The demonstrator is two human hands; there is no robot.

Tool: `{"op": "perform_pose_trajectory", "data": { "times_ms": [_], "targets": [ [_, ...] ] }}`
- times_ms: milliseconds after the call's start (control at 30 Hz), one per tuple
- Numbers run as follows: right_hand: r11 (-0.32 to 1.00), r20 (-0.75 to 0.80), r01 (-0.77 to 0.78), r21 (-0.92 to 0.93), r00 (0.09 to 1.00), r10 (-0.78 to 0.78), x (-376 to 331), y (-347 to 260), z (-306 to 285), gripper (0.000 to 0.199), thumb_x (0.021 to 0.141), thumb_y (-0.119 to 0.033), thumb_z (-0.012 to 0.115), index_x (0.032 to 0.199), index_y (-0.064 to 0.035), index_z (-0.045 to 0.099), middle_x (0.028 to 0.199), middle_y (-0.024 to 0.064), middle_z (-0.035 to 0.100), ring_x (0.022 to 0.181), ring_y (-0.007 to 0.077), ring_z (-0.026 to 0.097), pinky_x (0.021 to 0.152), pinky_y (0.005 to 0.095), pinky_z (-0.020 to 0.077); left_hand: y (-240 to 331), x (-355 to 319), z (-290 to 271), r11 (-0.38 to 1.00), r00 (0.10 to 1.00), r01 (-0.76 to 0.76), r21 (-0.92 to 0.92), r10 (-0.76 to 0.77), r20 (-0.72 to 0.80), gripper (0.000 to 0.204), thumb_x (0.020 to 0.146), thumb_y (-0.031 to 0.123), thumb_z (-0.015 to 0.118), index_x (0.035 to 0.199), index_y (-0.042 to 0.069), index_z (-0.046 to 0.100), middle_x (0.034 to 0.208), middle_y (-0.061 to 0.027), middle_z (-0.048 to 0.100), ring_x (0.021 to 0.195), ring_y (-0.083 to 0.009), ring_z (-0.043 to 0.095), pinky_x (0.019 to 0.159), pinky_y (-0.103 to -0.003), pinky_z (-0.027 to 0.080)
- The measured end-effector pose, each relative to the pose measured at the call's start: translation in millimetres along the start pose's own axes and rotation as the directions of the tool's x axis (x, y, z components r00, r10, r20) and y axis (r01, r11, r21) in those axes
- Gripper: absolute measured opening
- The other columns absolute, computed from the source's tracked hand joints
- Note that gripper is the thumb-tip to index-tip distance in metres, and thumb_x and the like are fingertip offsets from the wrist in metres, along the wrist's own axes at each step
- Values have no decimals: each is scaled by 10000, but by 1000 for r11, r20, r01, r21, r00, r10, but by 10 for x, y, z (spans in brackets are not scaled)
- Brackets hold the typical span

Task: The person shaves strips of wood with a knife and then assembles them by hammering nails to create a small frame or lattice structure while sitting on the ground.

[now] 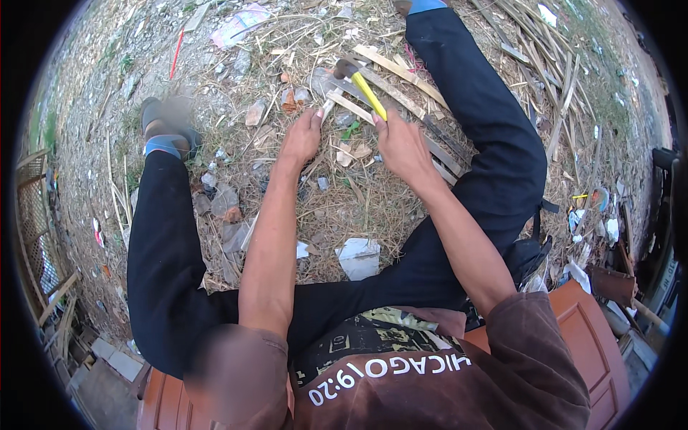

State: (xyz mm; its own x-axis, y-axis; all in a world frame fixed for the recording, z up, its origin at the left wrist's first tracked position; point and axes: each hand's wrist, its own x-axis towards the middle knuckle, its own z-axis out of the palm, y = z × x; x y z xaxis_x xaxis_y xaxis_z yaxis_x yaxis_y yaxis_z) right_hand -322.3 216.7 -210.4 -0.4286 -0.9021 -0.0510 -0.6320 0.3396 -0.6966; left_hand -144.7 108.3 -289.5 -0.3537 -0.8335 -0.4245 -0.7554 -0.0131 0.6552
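My right hand (405, 147) is closed round the yellow handle of a hammer (368, 94), whose dark head points up and to the left. The head hangs over or beside some thin wooden slats (399, 95) lying on the ground between my legs. To its left my left hand (301, 137) is closed, with a short pale strip (327, 107) showing past the fingers. The strip's kind cannot be made out, and most of it is hidden. Its tip comes close to the end of a light wooden slat (350, 106).
Dry grass, stones and broken tile (358, 259) cover the ground. A pile of long wooden strips (548, 54) lies at the far right. I sit on a reddish-brown panelled board (584, 333). A lattice panel (32, 197) stands at the left edge, and a red stick (176, 54) lies far left.
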Motion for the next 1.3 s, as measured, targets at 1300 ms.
{"op": "perform_pose_trajectory", "data": {
  "times_ms": [1300],
  "targets": [
    [948, 40, -115, -297, 990, 133, 751, 389, -215, 362, 1007, -345, 461, 1031, -2, 570, 855, 311, 658, 849, 499, 633, 774, 582, 489, -28, 99, -22, 1000, 1000, -22, -4, 22, -6, 470, 1012, 468, 395, 1081, 31, 557, 1090, -299, 623, 1077, -500, 550, 897, -529, 427]
  ]
}}
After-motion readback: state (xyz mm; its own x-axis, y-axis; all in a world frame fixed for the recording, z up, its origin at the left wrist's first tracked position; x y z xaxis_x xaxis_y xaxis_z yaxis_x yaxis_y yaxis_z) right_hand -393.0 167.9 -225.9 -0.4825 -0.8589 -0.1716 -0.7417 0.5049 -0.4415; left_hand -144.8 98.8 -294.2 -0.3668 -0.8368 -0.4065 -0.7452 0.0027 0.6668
